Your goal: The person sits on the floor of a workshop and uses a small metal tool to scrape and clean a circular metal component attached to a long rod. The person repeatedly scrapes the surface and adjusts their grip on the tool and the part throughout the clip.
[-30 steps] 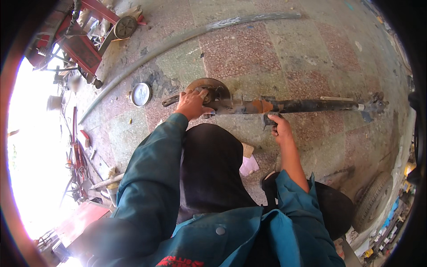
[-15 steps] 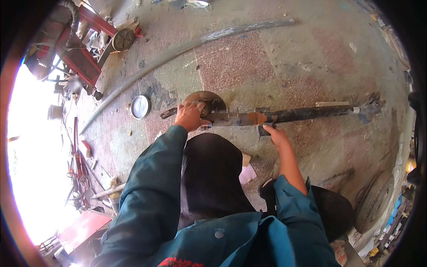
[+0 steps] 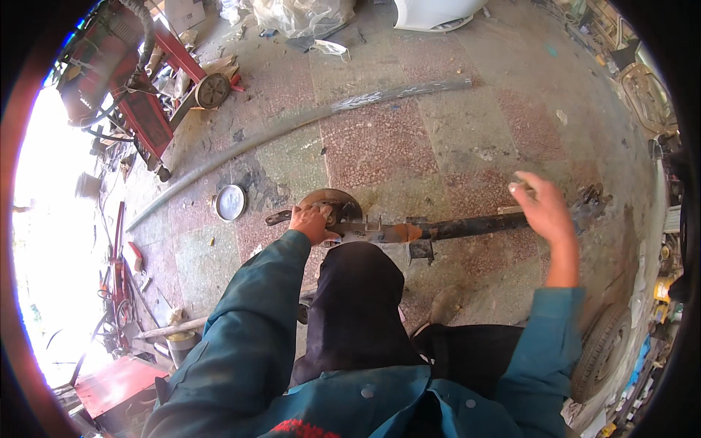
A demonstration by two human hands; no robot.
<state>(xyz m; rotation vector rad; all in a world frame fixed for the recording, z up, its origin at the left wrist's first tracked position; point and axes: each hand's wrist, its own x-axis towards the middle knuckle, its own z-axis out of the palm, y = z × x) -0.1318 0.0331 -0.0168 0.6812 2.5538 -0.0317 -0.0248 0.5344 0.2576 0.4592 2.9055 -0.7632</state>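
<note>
A long dark metal axle beam (image 3: pixel 475 227) lies across the floor in front of my knee, with a rusty patch near its middle and a small bracket jutting toward me. At its left end is a round, rusty brake drum (image 3: pixel 332 197). My left hand (image 3: pixel 312 223) is closed over the hub beside that drum, its fingertips partly hidden. Off to the right, my right hand (image 3: pixel 546 210) is raised above the beam's far right part, holding nothing, with thumb and fingers apart. It covers part of the beam from view.
A long grey pipe (image 3: pixel 285 125) curves across the floor beyond the beam. Left of the drum sits a round shallow metal dish (image 3: pixel 231 202). A red wheeled machine (image 3: pixel 146 120) stands far left, a tyre (image 3: pixel 602 350) near right, and clear plastic sheeting (image 3: pixel 299 16) at the back.
My right hand has let go of the bracket by the beam's middle and moved right and up. My left hand stays at the hub. More of the far floor now shows.
</note>
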